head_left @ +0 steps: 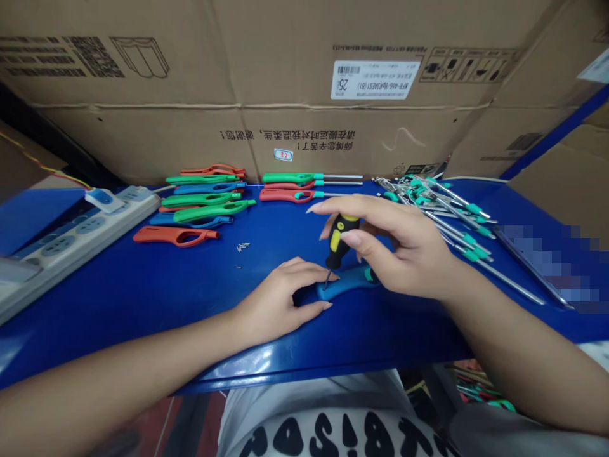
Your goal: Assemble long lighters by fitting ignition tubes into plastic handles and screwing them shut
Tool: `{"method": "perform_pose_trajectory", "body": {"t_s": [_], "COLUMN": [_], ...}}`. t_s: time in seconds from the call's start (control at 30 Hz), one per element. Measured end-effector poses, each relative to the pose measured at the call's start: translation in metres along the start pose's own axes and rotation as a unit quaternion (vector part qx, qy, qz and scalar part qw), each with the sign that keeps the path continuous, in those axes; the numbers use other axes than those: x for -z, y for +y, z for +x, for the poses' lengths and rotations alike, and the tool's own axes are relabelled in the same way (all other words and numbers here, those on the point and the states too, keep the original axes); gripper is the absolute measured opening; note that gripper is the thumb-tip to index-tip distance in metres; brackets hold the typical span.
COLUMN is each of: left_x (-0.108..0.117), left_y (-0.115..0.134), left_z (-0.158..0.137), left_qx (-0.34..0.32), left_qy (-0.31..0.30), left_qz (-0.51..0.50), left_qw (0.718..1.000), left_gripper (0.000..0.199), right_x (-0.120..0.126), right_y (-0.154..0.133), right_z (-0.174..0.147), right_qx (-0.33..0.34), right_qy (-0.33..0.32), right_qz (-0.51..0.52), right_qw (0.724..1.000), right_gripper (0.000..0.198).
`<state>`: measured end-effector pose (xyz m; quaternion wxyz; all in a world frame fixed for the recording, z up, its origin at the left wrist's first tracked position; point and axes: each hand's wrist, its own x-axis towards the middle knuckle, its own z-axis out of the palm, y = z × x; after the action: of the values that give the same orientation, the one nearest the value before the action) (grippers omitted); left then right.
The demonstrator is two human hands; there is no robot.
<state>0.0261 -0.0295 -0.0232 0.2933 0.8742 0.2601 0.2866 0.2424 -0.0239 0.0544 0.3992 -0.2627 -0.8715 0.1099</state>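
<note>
A blue lighter with a long-nosed handle lies on the table in front of me, its butt end toward the left. My left hand has forefinger and thumb on either side of that end, steadying it. In my right hand is a screwdriver with a black and yellow handle, held between thumb and fingers. It stands nearly upright, slightly tilted, and its tip meets the lighter's butt end. The right hand hides the lighter's other end. Several small screws lie loose beyond my left hand.
Orange, green and blue lighter handles are stacked at the back left, near a white power strip. Two lighters with metal tubes lie at the back middle. Metal tubes with teal parts pile up right. Cardboard walls the back.
</note>
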Motion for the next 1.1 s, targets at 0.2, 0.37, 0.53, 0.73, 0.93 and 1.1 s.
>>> {"method": "perform_pose_trajectory", "body": {"t_s": [0.2,0.37,0.53,0.73,0.93,1.1], "left_x": [-0.0019,-0.0006,-0.0018,-0.0015,-0.0019,-0.0007], "left_y": [-0.0027,-0.0005,-0.0019,-0.0022,-0.0013,0.0004], "left_z": [-0.0006,0.0002,-0.0015,-0.0001,-0.0008,0.0001], "left_qx": [-0.005,-0.003,-0.002,0.000,0.002,0.009], "left_qy": [0.009,-0.001,0.006,0.001,0.005,0.001], "left_qz": [-0.001,-0.004,0.000,-0.005,0.001,-0.004], "left_qw": [1.000,1.000,1.000,1.000,1.000,1.000], "left_gripper": [0.033,0.034,0.034,0.034,0.034,0.034], "right_x": [-0.0039,-0.0041,-0.0055,-0.0060,-0.0047,-0.0061], "right_y": [0.0046,0.0013,0.0075,0.0043,0.0053,0.0059], "right_z": [-0.0020,-0.0015,-0.0011,-0.0027,-0.0004,-0.0036], "right_qx": [0.064,-0.021,0.064,0.001,0.057,0.083], "right_qy": [0.080,-0.001,0.115,0.047,0.092,0.081], "right_qz": [-0.116,0.039,-0.082,-0.013,-0.034,-0.107], "right_qw": [0.988,0.999,0.988,0.999,0.994,0.988], "right_gripper": [0.027,0.041,0.015,0.035,0.014,0.023]}}
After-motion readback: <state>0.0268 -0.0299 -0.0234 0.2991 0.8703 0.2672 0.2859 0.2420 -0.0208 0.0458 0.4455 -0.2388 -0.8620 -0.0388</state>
